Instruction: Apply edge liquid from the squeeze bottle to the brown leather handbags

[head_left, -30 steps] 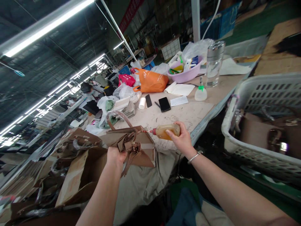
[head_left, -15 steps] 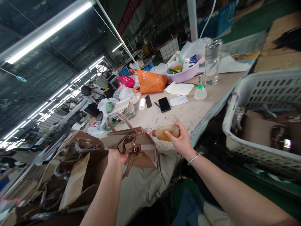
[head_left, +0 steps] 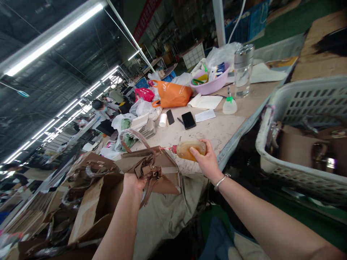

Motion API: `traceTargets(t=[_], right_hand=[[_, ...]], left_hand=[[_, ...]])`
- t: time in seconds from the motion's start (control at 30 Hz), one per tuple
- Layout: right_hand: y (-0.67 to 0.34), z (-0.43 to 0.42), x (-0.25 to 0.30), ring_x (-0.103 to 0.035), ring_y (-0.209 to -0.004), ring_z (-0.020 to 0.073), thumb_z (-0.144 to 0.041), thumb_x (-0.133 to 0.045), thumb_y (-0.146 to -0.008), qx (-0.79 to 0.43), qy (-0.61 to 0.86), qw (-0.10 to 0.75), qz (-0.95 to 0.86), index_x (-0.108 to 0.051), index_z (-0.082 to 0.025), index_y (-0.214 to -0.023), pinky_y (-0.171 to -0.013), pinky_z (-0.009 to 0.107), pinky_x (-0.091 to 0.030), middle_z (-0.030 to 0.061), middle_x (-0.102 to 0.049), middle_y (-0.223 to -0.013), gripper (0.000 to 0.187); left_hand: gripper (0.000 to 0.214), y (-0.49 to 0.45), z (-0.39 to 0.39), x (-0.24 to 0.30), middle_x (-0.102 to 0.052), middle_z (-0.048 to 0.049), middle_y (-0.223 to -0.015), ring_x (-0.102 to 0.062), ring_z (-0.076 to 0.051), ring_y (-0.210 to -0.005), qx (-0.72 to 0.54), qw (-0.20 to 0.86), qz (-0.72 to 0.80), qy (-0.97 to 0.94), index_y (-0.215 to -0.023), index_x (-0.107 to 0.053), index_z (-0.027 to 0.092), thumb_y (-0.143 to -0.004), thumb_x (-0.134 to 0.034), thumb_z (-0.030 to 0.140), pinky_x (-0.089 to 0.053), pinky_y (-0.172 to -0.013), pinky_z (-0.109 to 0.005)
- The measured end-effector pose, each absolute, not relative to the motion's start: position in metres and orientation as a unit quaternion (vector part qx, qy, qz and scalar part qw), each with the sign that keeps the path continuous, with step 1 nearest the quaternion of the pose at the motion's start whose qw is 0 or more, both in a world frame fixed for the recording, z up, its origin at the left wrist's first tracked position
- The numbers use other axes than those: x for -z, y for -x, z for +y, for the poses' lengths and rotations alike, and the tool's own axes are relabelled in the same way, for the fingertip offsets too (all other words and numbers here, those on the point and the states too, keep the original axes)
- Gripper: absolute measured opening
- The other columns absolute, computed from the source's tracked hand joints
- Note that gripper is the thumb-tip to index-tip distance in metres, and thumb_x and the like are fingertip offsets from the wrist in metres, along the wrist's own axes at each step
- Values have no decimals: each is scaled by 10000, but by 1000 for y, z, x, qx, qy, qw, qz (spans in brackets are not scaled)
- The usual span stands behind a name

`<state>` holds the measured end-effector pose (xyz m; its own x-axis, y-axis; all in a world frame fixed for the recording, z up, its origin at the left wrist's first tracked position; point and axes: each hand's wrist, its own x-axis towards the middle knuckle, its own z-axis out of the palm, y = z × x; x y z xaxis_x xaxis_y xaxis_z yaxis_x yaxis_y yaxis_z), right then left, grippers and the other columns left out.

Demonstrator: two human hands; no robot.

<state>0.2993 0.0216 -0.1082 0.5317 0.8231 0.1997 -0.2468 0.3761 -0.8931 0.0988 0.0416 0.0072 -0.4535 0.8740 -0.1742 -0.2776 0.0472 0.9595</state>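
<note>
My left hand (head_left: 132, 182) grips the near edge of a brown leather handbag (head_left: 159, 169) that stands on the worktable (head_left: 217, 133), its curved handle up. My right hand (head_left: 206, 159) is wrapped round an amber squeeze bottle (head_left: 188, 148) with a red nozzle. The nozzle points left and its tip touches the top edge of the bag. A silver bracelet sits on my right wrist.
More brown bags (head_left: 89, 169) and cardboard pile up at the left. On the table lie a black phone (head_left: 188, 120), an orange bag (head_left: 173, 94), a pink basin (head_left: 210, 85), a glass jar (head_left: 242, 72) and a small white bottle (head_left: 229, 106). A white basket (head_left: 298, 144) with bags stands right. A person sits far back.
My right hand has pushed the bottle a little left, so its nozzle now reaches the bag's top edge. My left hand keeps its hold on the bag.
</note>
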Motion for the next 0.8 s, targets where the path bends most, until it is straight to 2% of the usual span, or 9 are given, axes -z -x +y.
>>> traceTargets(t=[0.17,0.37,0.5,0.8], right_hand=[[-311,16,112,-521,-740,150,-446,-695,-705,-336,451,761,-323,-471,-211,-1028,-679,288,-472,2,-532,-861,457],[-319,7,113,-520,-703,154,-441,-688,-696,-290,484,728,-389,-504,-205,-973,-648,293,-464,2,-538,-838,408],[-308,14,112,-541,-778,183,-416,-680,-702,-269,489,720,-412,-512,-202,-976,-709,324,-468,30,-557,-901,386],[-296,20,104,-527,-760,165,-432,-674,-703,-331,450,758,-337,-471,-200,-1010,-688,300,-480,22,-535,-874,435]], left_hand=[[347,-96,44,-6,-701,-130,-972,-684,-224,-778,-642,458,569,-233,-1145,-628,148,-863,-429,188,-578,-590,-318],[373,-97,44,-6,-699,-125,-983,-684,-215,-744,-648,452,564,-241,-1162,-623,156,-859,-405,148,-571,-569,-306],[359,-97,42,-8,-703,-125,-947,-679,-212,-711,-631,439,597,-229,-1140,-633,133,-865,-405,161,-561,-538,-300],[349,-97,42,-8,-707,-126,-889,-657,-188,-625,-625,461,581,-242,-1138,-625,90,-897,-397,194,-562,-547,-301]])
